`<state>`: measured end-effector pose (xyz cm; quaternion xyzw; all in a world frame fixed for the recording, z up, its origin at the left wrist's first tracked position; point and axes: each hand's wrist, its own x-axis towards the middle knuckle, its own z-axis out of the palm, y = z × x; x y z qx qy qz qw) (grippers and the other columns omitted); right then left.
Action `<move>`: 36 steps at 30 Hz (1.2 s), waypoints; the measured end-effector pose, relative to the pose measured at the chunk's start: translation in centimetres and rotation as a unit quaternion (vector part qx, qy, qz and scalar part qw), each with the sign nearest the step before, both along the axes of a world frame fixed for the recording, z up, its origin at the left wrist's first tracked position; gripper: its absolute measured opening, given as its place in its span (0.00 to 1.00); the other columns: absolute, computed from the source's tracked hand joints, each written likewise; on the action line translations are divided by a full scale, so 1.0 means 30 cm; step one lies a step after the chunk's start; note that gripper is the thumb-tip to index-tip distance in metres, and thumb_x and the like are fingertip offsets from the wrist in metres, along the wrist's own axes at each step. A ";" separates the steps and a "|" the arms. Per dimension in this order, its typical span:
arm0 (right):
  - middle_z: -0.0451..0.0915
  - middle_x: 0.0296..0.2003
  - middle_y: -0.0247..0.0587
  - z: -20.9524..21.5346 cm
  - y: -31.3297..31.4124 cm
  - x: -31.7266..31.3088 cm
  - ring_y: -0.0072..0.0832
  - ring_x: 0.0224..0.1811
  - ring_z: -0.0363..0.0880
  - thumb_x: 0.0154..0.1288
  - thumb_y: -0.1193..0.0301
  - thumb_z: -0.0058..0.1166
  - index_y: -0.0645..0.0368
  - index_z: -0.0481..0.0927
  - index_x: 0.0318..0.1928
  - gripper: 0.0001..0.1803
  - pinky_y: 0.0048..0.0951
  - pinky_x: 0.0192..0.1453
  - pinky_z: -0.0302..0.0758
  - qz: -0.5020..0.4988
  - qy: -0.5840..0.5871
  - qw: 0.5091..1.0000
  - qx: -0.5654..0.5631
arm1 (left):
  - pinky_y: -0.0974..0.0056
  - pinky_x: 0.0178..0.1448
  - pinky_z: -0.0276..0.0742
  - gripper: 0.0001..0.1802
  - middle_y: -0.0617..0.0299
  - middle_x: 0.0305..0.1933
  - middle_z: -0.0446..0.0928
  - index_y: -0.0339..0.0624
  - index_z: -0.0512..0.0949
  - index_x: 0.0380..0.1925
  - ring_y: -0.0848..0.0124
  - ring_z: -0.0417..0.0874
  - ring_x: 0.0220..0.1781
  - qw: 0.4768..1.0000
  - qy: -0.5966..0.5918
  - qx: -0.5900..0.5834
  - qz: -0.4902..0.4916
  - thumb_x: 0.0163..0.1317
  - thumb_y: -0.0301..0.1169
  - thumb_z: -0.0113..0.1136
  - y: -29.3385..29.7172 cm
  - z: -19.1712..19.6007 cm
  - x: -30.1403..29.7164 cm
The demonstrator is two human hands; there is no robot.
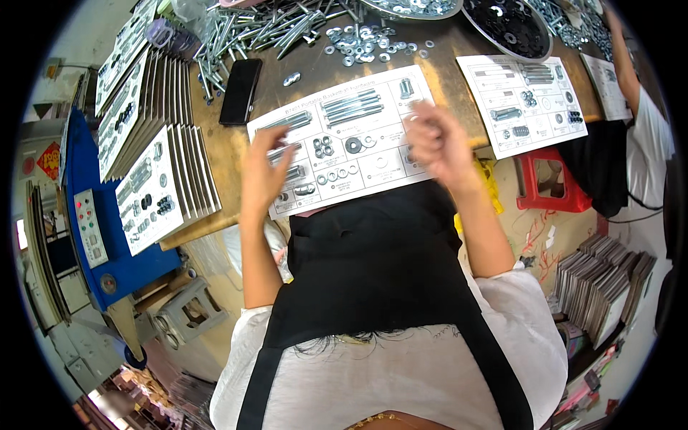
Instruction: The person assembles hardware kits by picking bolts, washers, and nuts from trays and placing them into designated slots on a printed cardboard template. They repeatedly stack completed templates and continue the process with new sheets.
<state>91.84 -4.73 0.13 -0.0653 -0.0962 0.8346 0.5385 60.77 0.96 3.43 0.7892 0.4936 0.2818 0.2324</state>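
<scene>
Filling the parts card (344, 136) on the tabletop (459, 54): left hand (264, 172) open, flat on its bolts; right hand (433, 140) loosely curled, contents unclear; next likely needs washers (358, 43) beyond both hands.

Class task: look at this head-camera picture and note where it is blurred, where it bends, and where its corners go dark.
Head view: the right hand is smeared by motion blur, the left hand less so; the wooden table edge bows from fisheye bending; the corners are black; the card sheet under the hands stays fairly sharp.
</scene>
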 end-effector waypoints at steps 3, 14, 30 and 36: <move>0.77 0.23 0.34 -0.024 0.071 0.144 0.24 0.22 0.73 0.72 0.64 0.46 0.58 0.81 0.45 0.14 0.27 0.31 0.72 -0.232 -0.756 0.612 -0.006 | 0.58 0.38 0.76 0.08 0.52 0.34 0.81 0.35 0.80 0.38 0.59 0.82 0.31 0.964 0.134 -0.038 0.225 0.66 0.30 0.59 -0.037 -0.065 -0.213; 0.80 0.26 0.31 -0.142 0.117 0.193 0.17 0.23 0.67 0.71 0.66 0.49 0.67 0.82 0.51 0.18 0.21 0.29 0.67 -0.111 -0.708 0.691 -0.095 | 0.63 0.45 0.79 0.18 0.46 0.44 0.81 0.32 0.75 0.54 0.63 0.84 0.42 0.919 -0.110 -0.251 0.283 0.72 0.34 0.50 -0.324 -0.231 -0.300; 0.79 0.24 0.30 -0.142 0.174 0.191 0.12 0.17 0.68 0.70 0.65 0.54 0.65 0.82 0.41 0.13 0.16 0.19 0.56 -0.085 -0.632 0.759 -0.131 | 0.67 0.63 0.69 0.29 0.50 0.60 0.75 0.28 0.67 0.65 0.69 0.76 0.60 0.847 -0.408 -0.278 0.198 0.59 0.14 0.46 -0.308 -0.217 -0.280; 0.85 0.39 0.48 0.004 0.208 0.216 0.26 0.34 0.86 0.71 0.65 0.50 0.70 0.78 0.50 0.18 0.22 0.36 0.83 -0.041 -0.600 0.794 -0.093 | 0.71 0.58 0.70 0.30 0.53 0.57 0.78 0.29 0.67 0.65 0.72 0.77 0.58 0.828 -0.463 -0.250 0.194 0.58 0.17 0.48 -0.334 -0.089 -0.313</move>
